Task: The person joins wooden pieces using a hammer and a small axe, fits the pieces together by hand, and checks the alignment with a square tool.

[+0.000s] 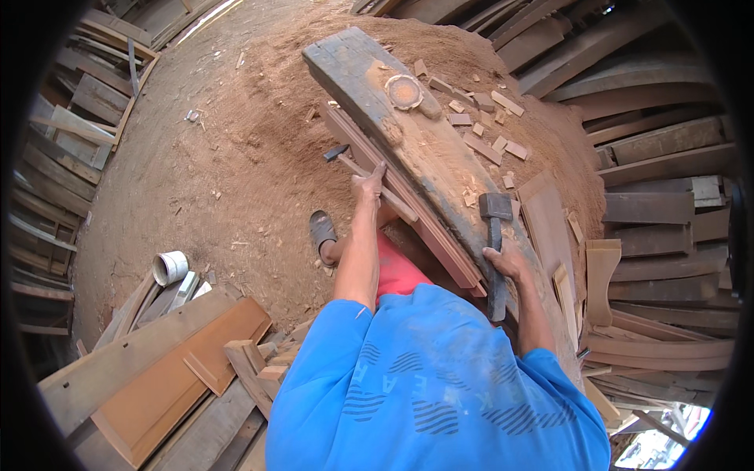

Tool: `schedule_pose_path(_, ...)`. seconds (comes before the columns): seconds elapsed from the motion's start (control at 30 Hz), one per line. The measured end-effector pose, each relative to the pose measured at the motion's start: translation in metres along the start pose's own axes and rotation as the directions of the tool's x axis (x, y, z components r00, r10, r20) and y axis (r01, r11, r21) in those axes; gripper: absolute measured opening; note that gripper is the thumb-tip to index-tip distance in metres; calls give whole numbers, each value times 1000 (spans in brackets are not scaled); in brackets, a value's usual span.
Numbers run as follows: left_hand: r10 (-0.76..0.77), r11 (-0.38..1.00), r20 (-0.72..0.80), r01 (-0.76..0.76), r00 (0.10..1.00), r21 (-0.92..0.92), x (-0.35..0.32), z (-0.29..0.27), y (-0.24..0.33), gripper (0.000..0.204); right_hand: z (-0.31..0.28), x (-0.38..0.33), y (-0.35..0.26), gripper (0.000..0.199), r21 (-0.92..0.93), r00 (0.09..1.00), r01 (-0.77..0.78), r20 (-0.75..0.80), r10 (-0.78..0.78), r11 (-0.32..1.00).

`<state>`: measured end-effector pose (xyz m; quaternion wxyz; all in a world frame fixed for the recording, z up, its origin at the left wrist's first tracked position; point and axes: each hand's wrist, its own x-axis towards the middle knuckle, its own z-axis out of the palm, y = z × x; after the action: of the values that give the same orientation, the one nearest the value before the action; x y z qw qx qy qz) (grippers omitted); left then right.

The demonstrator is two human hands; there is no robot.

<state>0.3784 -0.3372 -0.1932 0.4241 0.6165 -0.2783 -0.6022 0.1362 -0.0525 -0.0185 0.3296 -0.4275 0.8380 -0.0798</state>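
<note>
My left hand (367,184) is closed round the wooden handle of a hammer (400,206), whose small dark head points away to the left. Under that hammer runs a long bundle of reddish-brown grooved wood strips (440,247), along the left edge of a thick plank bench (471,169). On the right, my right hand (509,261) has its fingers wrapped round the dark handle of a block-headed mallet (495,224). The mallet's head is at the far end and its handle points back toward me, over the bench.
A round wooden disc (404,92) sits at the bench's far end. Small wood offcuts (487,149) lie on the sawdust beyond the bench's right side. Stacked boards (660,208) stand at the right. At the lower left are planks (157,369) and a white bucket (169,268).
</note>
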Motion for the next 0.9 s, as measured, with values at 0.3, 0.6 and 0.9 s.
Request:
schedule_pose_path(0.3,-115,978,201,147,973,-151,7,-8,-5,39,19,1,-24,65,-334,947,-207,-305,102,920)
schedule_pose_path(0.6,-265,962,351,269,898,38,-3,-29,18,21,55,28,-15,63,-159,851,-273,-499,162,949)
schedule_pose_path(0.9,-490,872,237,467,839,148,21,-89,78,28,43,35,-35,61,-259,843,-425,-463,274,867)
